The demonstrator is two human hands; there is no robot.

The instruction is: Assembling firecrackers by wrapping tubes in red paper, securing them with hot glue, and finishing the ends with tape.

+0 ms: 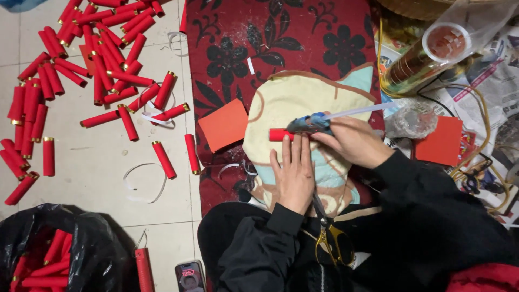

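Head view: right hand point(354, 141) clamps blue glue gun point(309, 124), nozzle on red paper tube point(278, 134) atop the cream cushion point(294, 103). Left hand point(294, 173) flat, fingers together, pinning tube. Best keep tube still, bead thin; scissors point(331, 235) just below cushion.

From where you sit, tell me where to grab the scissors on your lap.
Probably take the scissors by the gold handle loops, coming from your own body side. The loops lie toward you, free, while the blades point away and run under the left hand, so that end is blocked and sharp.
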